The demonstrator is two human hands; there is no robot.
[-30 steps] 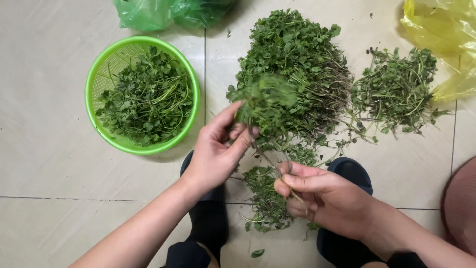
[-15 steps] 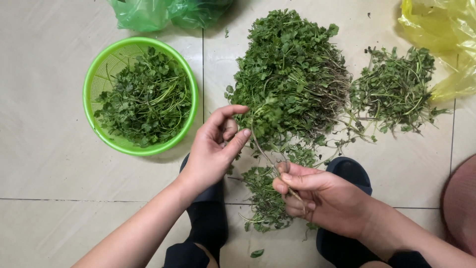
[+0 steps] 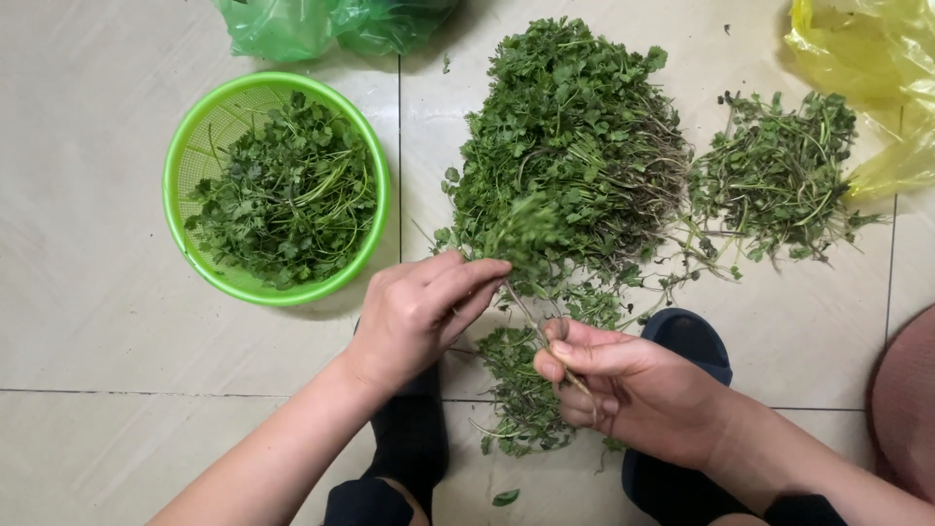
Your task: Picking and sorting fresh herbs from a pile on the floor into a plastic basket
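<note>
Herb sorting, viewed from above. My left hand [image 3: 424, 317] pinches the leafy top of a sprig [image 3: 531, 239]; my right hand [image 3: 633, 390] is closed on its stem end, at 6 o'clock from the large unsorted herb pile [image 3: 575, 146]. The green basket [image 3: 190, 136] at 9 o'clock holds picked leaves and a discard heap [image 3: 779, 175] lies at 3 o'clock: I judge most remains. Since the earlier frame, my left fingers have closed on the sprig.

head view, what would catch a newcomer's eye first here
A big heap of leafy herbs covers the middle of the tiled floor, with both hands just below it: the left hand and right hand hold one sprig. To the left sits a bright green basket of picked leaves.
</note>
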